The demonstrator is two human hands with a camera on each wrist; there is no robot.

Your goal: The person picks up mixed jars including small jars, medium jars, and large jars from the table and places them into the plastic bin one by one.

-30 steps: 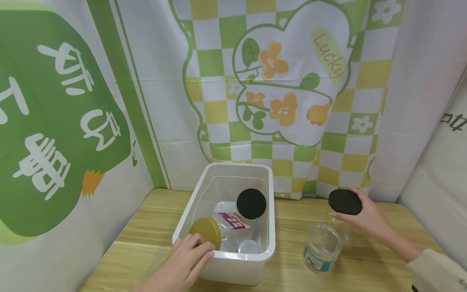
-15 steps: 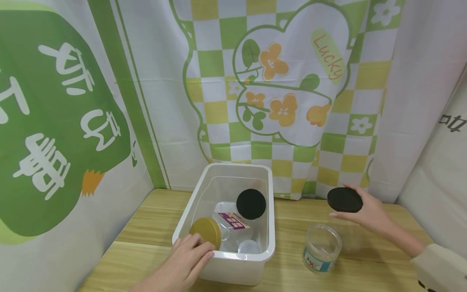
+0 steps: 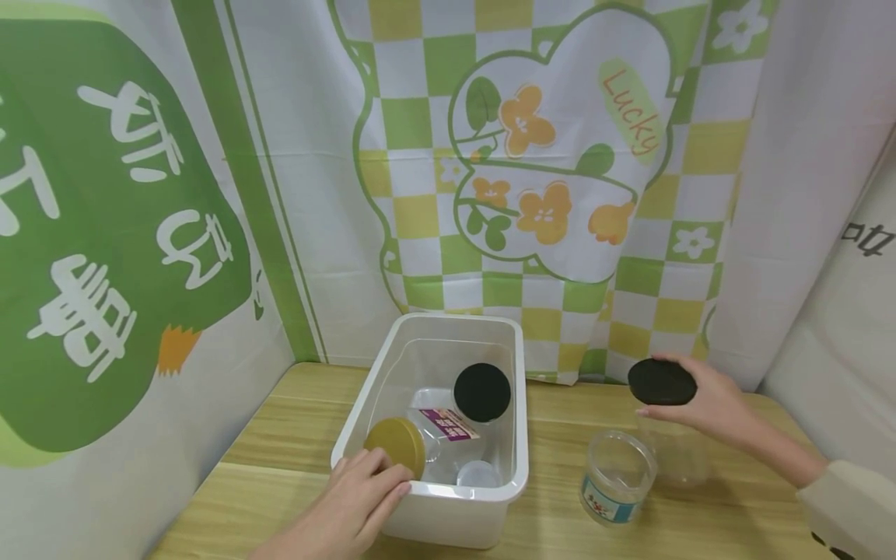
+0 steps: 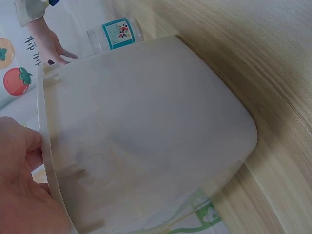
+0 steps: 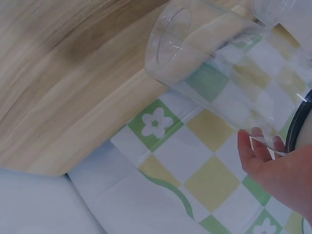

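Holding the tall jar: right hand point(image 3: 710, 400), lower right of the head view, fingers and thumb curled just below the black lid point(image 3: 661, 382).
Tall clear jar point(image 5: 214, 63): under that lid, body slanting down and rightward in the head view; whether its base touches the wooden tabletop point(image 3: 266, 443) cannot be told.
Bin rim: left hand point(image 3: 360, 494), bottom centre-left, gripping the near edge of the white plastic bin point(image 3: 521, 420).
Inside the bin: a jar with a gold lid point(image 3: 395, 446) lying on its side, a black-lidded jar point(image 3: 482, 393) above right, and a small round clear piece point(image 3: 479, 474) by the near wall.
Blue-labelled jar point(image 3: 616, 478): low, clear, upright on the tabletop, between bin and right hand.
Backdrop: checkered cloth point(image 3: 553, 214) reading "Lucky", upper centre.
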